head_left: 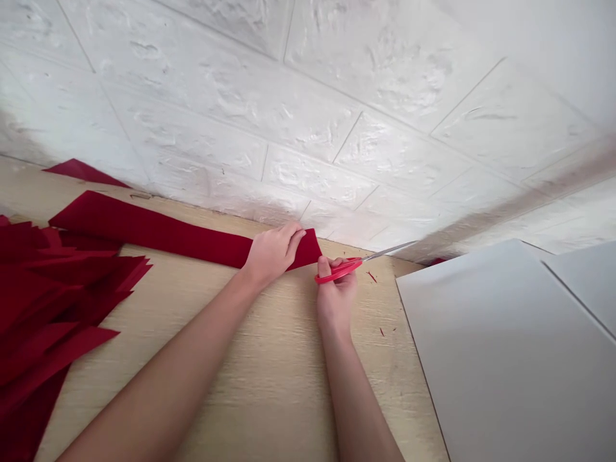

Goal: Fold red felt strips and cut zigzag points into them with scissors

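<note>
A long strip of dark red fabric (pixel 163 231) stretches across the wooden surface, close to the wall. My left hand (pixel 273 253) is closed on this strip near its right end, thumb on top. Just right of that end, my right hand (pixel 337 298) grips a pair of scissors (pixel 341 268) by the red handles. The metal blades point up and to the right, away from the fabric, and look closed. A short gap separates the hands.
A pile of red fabric pieces (pixel 62 301) lies at the left. Another red piece (pixel 86 172) rests against the white brick-patterned wall (pixel 231 96). Large pale panels (pixel 510 346) cover the right side. Small red scraps (pixel 372 276) dot the wooden surface (pixel 269 372).
</note>
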Demonstrator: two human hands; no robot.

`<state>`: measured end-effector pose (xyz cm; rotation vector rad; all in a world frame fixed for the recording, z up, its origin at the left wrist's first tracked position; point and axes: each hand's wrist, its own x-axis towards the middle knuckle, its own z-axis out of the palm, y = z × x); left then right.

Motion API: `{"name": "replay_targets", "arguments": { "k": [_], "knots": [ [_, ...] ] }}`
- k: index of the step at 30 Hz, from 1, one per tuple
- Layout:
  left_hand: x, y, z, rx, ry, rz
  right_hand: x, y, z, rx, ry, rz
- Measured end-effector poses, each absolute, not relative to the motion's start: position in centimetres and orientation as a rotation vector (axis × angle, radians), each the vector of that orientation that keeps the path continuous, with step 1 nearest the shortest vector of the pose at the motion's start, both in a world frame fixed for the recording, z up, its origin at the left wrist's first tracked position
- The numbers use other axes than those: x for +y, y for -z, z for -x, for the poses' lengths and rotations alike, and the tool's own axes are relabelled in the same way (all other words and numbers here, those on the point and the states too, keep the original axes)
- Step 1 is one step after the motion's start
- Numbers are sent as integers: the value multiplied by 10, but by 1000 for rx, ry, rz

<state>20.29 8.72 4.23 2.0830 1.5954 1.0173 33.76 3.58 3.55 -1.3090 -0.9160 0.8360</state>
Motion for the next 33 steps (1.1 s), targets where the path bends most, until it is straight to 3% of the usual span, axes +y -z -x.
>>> {"name": "replay_targets", "arguments": {
  "k": [5, 19, 26, 33],
  "knots": [
    [88, -42, -204, 1606, -931, -2102, 40, -31, -341, -960, -692, 1351],
    [90, -51, -189, 1572, -875, -2381, 37, -36, -344, -960, -808, 1266],
    [91, -66, -183, 1537, -1060, -2359, 17, -44, -352, -1047, -984, 1313],
    [86, -105, -171, 1530, -1306, -2198, -12, -72, -341, -1469, -1184, 1310]
  ]
}}
